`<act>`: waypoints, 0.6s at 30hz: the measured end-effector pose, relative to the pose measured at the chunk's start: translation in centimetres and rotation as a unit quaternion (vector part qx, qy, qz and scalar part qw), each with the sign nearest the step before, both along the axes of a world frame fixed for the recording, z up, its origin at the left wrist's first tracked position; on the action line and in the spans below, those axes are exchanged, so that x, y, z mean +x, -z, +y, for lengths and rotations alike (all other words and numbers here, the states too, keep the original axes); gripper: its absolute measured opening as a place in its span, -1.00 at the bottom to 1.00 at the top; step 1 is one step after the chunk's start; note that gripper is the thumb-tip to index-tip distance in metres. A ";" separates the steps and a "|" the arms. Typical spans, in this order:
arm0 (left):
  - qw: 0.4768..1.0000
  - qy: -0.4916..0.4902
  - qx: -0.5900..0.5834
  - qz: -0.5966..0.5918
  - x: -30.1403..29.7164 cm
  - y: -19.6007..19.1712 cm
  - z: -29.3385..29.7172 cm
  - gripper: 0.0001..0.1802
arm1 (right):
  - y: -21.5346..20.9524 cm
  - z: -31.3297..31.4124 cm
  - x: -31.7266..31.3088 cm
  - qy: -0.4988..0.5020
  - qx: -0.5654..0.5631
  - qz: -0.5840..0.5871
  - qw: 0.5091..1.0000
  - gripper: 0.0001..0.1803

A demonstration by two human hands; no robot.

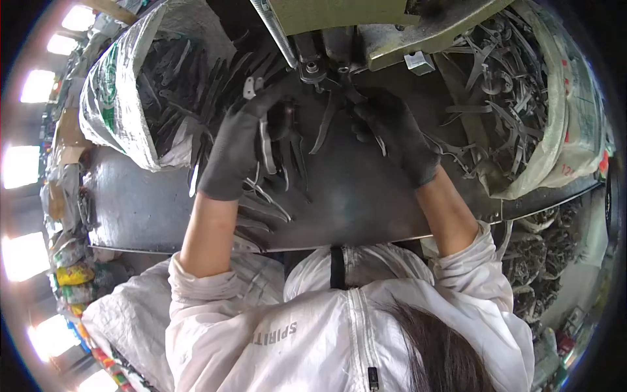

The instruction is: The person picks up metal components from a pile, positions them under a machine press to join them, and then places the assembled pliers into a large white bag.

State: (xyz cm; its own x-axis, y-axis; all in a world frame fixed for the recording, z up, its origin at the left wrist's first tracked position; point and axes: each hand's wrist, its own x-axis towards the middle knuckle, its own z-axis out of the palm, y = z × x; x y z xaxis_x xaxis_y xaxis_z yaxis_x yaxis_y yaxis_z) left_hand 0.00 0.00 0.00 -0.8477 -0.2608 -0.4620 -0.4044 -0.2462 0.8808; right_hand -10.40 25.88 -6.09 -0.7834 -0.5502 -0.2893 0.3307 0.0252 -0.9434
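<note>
Both my hands wear dark gloves and work below the machine head (323,65). My left hand (236,140) is closed, its fingers curled at the edge of a pile of loose metal pieces; what they grip is partly hidden. A bright flat metal piece (266,147) shows beside those fingers. Right of the machine head, my right hand (395,130) has its fingers bent round a slim metal handle (381,142), whose tip sticks out below them. Between the hands, a curved dark metal handle (324,124) hangs down from the machine's working point. Its upper end is hard to make out.
A white woven sack (108,104) with dark metal pieces opens at the left. Another sack (568,130) at the right holds shiny metal parts. A small pale block (419,63) sits near the machine. Loose pieces (264,202) lie towards the bench's (353,215) front edge.
</note>
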 end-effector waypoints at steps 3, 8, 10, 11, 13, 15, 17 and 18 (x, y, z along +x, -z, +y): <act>0.984 0.110 -0.072 0.117 1.3 2.1 -1.5 -0.58 | 0.0 0.0 0.4 0.004 -0.041 -0.017 0.999 -0.50; 0.754 0.246 -0.523 0.312 1.7 2.3 -1.8 -0.62 | -1.5 -0.1 1.0 0.032 0.098 0.138 0.985 -0.48; 0.943 0.149 -0.227 0.193 1.5 -0.2 0.5 -0.64 | -1.9 0.3 1.2 0.021 0.081 0.112 0.990 -0.47; 0.993 0.031 0.103 0.044 1.5 -0.8 1.4 -0.66 | -1.7 0.6 1.3 0.009 0.062 0.085 0.994 -0.46; 0.991 0.055 0.105 0.064 1.7 -0.3 1.5 -0.67 | -0.8 1.1 1.7 -0.013 0.090 0.177 0.980 -0.45; 0.987 0.082 0.108 0.083 1.8 0.5 1.6 -0.67 | 0.2 1.3 1.8 -0.031 0.118 0.266 0.956 -0.44; 0.986 0.141 -0.021 0.086 1.8 1.3 1.8 -0.63 | 0.8 1.3 1.5 0.004 0.142 0.162 0.976 -0.43; 0.986 0.143 -0.022 0.083 1.9 1.2 1.7 -0.63 | 0.9 1.2 1.5 0.005 0.141 0.159 0.977 -0.43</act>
